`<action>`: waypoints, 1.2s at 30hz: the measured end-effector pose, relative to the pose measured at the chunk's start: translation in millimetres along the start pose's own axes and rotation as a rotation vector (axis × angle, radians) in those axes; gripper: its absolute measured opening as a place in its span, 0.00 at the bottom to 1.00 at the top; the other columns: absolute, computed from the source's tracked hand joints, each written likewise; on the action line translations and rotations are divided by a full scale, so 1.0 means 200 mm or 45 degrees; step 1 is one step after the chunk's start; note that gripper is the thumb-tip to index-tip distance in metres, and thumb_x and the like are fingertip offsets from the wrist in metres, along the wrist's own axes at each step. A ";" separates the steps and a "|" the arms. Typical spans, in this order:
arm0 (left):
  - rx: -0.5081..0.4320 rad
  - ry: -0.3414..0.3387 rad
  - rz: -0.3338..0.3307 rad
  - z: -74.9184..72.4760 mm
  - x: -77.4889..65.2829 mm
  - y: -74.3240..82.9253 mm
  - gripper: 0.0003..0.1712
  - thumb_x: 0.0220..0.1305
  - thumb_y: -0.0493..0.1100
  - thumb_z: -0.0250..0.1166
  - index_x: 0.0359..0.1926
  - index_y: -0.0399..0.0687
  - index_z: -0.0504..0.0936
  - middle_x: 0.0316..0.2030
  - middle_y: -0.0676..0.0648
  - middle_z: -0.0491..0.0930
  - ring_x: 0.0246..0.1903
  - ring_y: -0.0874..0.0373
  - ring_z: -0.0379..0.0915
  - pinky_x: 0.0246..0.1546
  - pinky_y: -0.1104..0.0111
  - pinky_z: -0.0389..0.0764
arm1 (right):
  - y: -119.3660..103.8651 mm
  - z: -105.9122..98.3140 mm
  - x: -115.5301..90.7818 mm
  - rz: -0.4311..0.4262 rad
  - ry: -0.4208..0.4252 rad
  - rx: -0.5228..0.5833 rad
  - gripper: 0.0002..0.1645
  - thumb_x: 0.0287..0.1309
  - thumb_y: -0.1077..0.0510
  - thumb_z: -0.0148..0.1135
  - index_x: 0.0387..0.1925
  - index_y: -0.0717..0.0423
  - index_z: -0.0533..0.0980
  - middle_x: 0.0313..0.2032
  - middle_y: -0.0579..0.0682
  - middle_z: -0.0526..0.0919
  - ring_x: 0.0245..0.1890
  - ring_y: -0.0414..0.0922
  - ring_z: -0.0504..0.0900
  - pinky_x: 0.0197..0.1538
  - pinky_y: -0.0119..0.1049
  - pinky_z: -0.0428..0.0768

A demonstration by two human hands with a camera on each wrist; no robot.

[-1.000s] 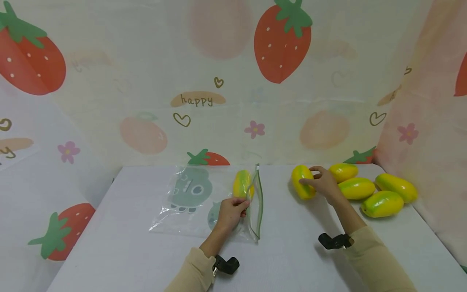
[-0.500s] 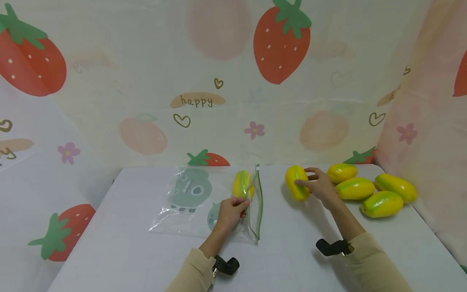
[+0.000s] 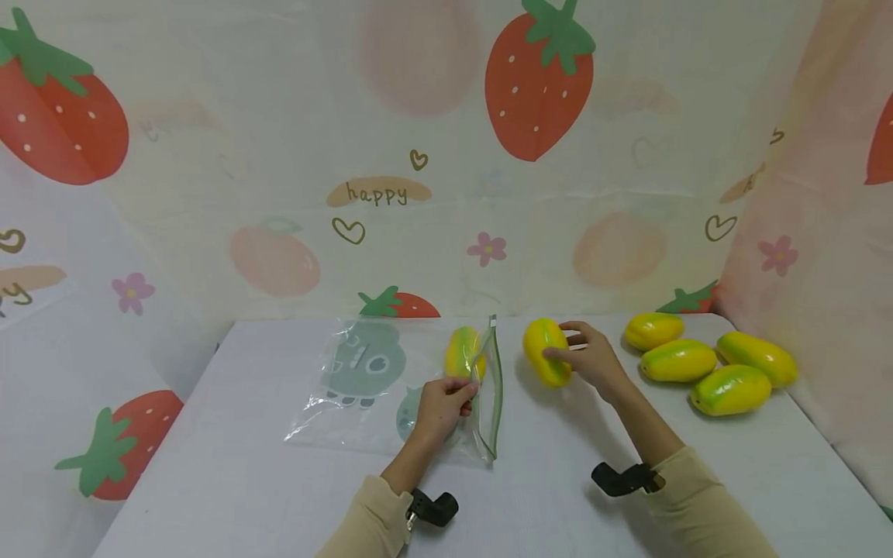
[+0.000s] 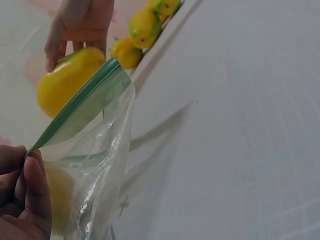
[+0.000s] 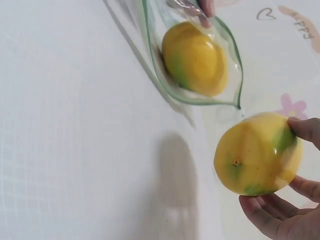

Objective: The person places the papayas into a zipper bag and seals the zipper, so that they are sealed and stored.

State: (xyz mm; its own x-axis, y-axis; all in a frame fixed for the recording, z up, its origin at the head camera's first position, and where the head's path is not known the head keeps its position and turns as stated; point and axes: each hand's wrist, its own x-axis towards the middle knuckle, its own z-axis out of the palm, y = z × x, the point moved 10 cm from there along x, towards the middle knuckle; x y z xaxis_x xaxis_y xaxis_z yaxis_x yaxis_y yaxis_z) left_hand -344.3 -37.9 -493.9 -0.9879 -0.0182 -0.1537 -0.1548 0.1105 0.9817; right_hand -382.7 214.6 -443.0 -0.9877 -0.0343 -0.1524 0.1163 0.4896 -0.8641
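Observation:
My left hand (image 3: 441, 407) pinches the upper edge of a clear zip bag (image 3: 380, 430) with a green rim, lying on its side with its mouth held open to the right. One yellow-green papaya (image 5: 195, 59) lies inside, just behind the mouth. With thumb and fingers my right hand (image 3: 593, 360) grips another glossy papaya (image 3: 546, 353). That papaya is raised above the table, a short way right of the bag's mouth and apart from it. In the left wrist view, the held papaya (image 4: 70, 80) shows beyond the green rim (image 4: 80, 102).
Several more papayas (image 3: 678, 361) lie grouped at the right side of the white table (image 3: 530, 496). A cloth backdrop (image 3: 446, 256) printed with strawberries rises behind the table's back edge. Both wrists carry a black camera (image 3: 436, 508).
My right hand has carried the papaya left, away from the group and closer to the bag's mouth. My left hand and the bag have stayed in place.

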 end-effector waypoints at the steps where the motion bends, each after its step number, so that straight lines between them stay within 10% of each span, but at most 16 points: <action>1: 0.000 -0.001 -0.003 0.00 0.00 0.00 0.15 0.62 0.39 0.67 0.43 0.29 0.83 0.22 0.53 0.75 0.19 0.65 0.70 0.24 0.77 0.77 | 0.00 0.01 0.00 0.000 -0.005 0.001 0.43 0.57 0.46 0.67 0.69 0.56 0.61 0.63 0.66 0.68 0.56 0.58 0.72 0.58 0.46 0.78; 36: 0.027 -0.116 0.064 0.03 0.00 0.08 0.14 0.66 0.42 0.64 0.42 0.33 0.83 0.24 0.53 0.73 0.24 0.63 0.68 0.27 0.76 0.75 | -0.08 0.44 0.08 0.011 -0.083 -0.067 0.39 0.51 0.45 0.72 0.61 0.60 0.71 0.55 0.64 0.77 0.49 0.54 0.78 0.50 0.42 0.82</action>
State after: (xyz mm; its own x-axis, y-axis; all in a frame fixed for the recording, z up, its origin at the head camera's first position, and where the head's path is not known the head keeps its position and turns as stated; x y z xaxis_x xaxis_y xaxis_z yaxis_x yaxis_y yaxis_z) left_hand -346.9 -29.8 -477.9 -0.9903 0.0780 -0.1147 -0.1039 0.1304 0.9860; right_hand -391.8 130.3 -473.4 -0.9777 -0.0858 -0.1918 0.1172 0.5351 -0.8367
